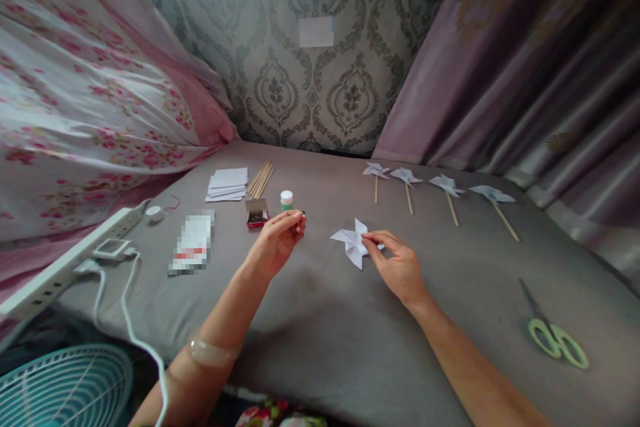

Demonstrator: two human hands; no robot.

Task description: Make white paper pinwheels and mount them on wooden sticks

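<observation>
A folded white paper pinwheel (351, 244) lies on the grey cloth-covered table (320, 320). My right hand (397, 267) pinches its centre with thumb and forefinger. My left hand (277, 240) hovers to its left, fingers pinched on something tiny near the tips, too small to name. Just behind that hand stand a small open red box of pins (257, 215) and a little green bottle with a white cap (287, 200).
Several finished pinwheels on sticks (440, 190) lie at the back right. Wooden sticks (261, 179) and white paper squares (227, 184) sit back left. Green-handled scissors (555, 333) lie at the right. A power strip (75, 257), a fan (60, 387) and curtains surround the table.
</observation>
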